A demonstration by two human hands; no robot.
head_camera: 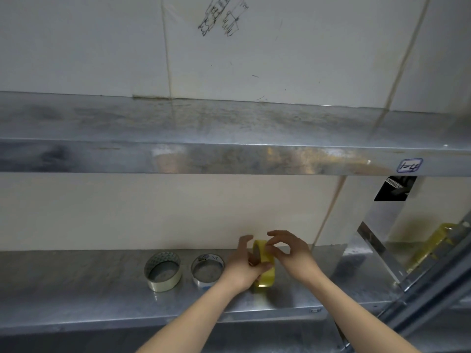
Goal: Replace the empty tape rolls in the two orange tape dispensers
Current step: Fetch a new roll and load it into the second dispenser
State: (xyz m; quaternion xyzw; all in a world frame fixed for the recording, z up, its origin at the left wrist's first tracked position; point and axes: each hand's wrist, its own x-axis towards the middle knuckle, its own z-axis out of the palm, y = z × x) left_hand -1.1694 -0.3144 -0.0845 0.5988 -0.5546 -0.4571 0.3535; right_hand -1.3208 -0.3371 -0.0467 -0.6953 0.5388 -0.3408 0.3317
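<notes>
standing on its edge on the lower metal shelf (76, 289), the yellow tape roll (266, 280) sits low in the view, a little toward 5 o'clock of the middle, with its open core facing sideways. the left hand (243, 266) grips it from the 9 o'clock side, thumb laid across the near face and fingers reaching up behind the roll. the right hand (290, 256) comes in from 3 o'clock with curled fingers, and its thumb and forefinger pinch at the roll's outer band near the top. both hands are thus closed on the same roll. at 9 o'clock of the left hand, just beside its wrist, a thin ring with a printed core (201, 281) lies flat on the shelf. further out at 9 o'clock, near it but not touching, lies a pale ring of tape (163, 285), also flat, with only a thin winding on it. behind all this rises a cream wall (153, 212). at 12 o'clock an upper metal shelf (229, 154) crosses the whole view, with a small handwritten label (409, 165) on its front lip toward 2 o'clock. higher on the wall are pen scribbles (219, 16). at 3 o'clock a shiny upright panel (382, 225) carries a black patch (395, 189), and past it is a blurred yellowish strip (433, 245).
</notes>
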